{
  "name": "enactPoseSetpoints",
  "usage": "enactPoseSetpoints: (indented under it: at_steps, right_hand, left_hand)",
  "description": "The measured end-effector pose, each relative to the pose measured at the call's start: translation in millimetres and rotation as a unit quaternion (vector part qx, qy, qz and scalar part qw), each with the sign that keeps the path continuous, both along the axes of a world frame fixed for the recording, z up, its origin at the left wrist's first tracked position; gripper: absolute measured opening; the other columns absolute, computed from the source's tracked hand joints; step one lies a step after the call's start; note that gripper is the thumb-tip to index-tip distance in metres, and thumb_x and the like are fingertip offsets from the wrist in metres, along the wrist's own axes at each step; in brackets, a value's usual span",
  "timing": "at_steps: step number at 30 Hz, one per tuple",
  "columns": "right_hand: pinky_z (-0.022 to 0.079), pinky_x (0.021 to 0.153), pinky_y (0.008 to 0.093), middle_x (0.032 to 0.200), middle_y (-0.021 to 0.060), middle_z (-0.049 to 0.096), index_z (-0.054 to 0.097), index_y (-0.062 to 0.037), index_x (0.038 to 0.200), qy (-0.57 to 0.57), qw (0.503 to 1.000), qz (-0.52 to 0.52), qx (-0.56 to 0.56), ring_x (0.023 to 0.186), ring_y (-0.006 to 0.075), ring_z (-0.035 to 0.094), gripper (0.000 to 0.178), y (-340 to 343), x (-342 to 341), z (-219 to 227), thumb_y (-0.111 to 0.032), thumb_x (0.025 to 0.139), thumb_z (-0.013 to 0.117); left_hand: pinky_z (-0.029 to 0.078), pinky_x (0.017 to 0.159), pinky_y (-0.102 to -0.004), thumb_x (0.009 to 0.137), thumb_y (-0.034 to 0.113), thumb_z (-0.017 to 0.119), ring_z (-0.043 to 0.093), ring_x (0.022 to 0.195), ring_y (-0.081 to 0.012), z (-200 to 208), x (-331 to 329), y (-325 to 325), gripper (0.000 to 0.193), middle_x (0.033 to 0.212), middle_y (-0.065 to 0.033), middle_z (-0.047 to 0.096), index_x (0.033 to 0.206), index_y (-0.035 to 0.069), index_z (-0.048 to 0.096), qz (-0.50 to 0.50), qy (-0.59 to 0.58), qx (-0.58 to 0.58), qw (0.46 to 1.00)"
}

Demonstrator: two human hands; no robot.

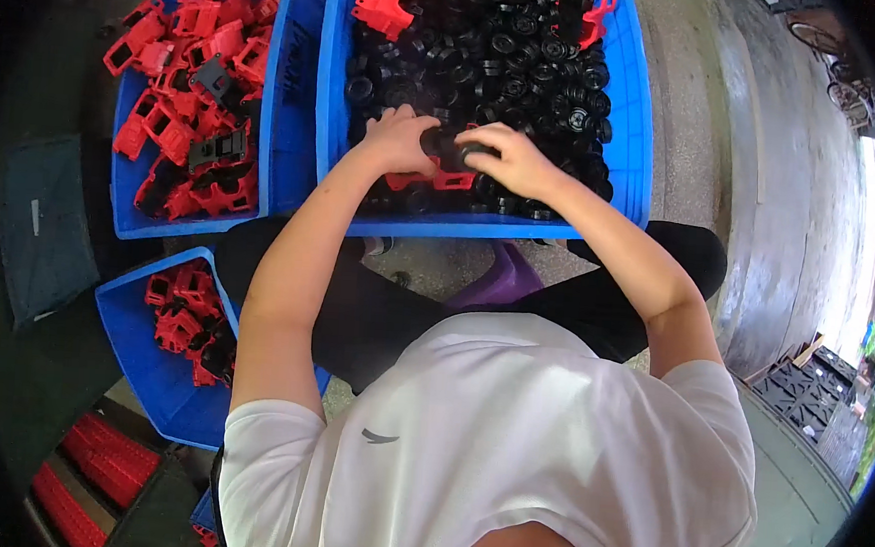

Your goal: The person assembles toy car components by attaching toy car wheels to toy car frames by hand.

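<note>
Both my hands are at the near side of a blue crate (634, 135) filled with small black toy wheels (516, 58). The fingers and thumb of my left hand (401, 141) curve around a red toy vehicle body (453, 181) that has a dark part on top. Opposite it, my right hand (514, 162) pinches a black toy wheel (479, 154) against the dark part. The fingers partly hide where wheel and body meet. More red bodies lie on the wheels, one at the far left (389, 5) and one at the far right (597, 18).
To the left stands a blue crate (293, 104) heaped with red vehicle bodies (183, 87), some with black parts. Below it, a smaller blue bin (140, 381) holds more red and black pieces. A purple stool (502, 278) shows between my legs. Concrete floor (697, 119) lies right.
</note>
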State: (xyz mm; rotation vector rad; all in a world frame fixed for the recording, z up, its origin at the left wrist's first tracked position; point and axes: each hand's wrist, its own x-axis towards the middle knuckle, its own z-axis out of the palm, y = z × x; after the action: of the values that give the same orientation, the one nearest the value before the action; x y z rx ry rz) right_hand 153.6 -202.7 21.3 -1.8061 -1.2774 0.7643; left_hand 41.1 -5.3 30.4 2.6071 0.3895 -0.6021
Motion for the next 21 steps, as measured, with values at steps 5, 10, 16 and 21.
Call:
enactPoseSetpoints:
  at_steps: [5,10,16,21]
  right_hand:
    - [0.041,0.1,0.0416,0.12,0.0148,0.061,0.063,-0.0041,0.113,-0.105,0.993,0.046,0.038,0.114,0.0328,0.054,0.033,5.0,-10.5,-19.2,-0.016,0.082,0.066]
    - [0.042,0.098,0.0423,0.119,0.0164,0.061,0.063,-0.0022,0.113,-0.042,0.997,0.058,0.002,0.114,0.0348,0.054,0.033,6.2,-7.5,-20.4,-0.016,0.083,0.065]
    - [0.042,0.1,0.0423,0.117,0.0162,0.062,0.062,-0.0021,0.113,-0.098,0.992,0.064,0.035,0.118,0.034,0.053,0.033,1.3,-8.4,-23.9,-0.018,0.084,0.065]
    - [0.043,0.097,0.043,0.117,0.0171,0.061,0.063,-0.001,0.109,-0.141,0.988,0.03,0.058,0.113,0.0342,0.054,0.032,4.9,-16.0,-24.1,-0.019,0.082,0.066]
  left_hand:
    - [0.036,0.101,-0.0517,0.049,0.041,0.081,0.041,0.125,-0.0328,-1.2,7.0,-4.8,0.088,0.13,-0.011,0.048,0.131,0.024,0.055,-0.03,0.044,0.003,0.999]
    - [0.034,0.102,-0.0492,0.05,0.04,0.08,0.04,0.127,-0.0317,2.5,5.0,-0.8,0.089,0.128,-0.01,0.048,0.133,0.024,0.053,-0.028,0.049,-0.02,0.998]
    - [0.035,0.102,-0.0482,0.05,0.04,0.08,0.04,0.125,-0.0317,-2.6,7.0,1.3,0.088,0.126,-0.01,0.049,0.133,0.023,0.053,-0.027,0.051,-0.022,0.998]
    - [0.035,0.101,-0.0482,0.05,0.039,0.081,0.041,0.124,-0.0317,-4.2,4.3,4.8,0.086,0.126,-0.01,0.049,0.131,0.022,0.054,-0.03,0.039,-0.031,0.998]
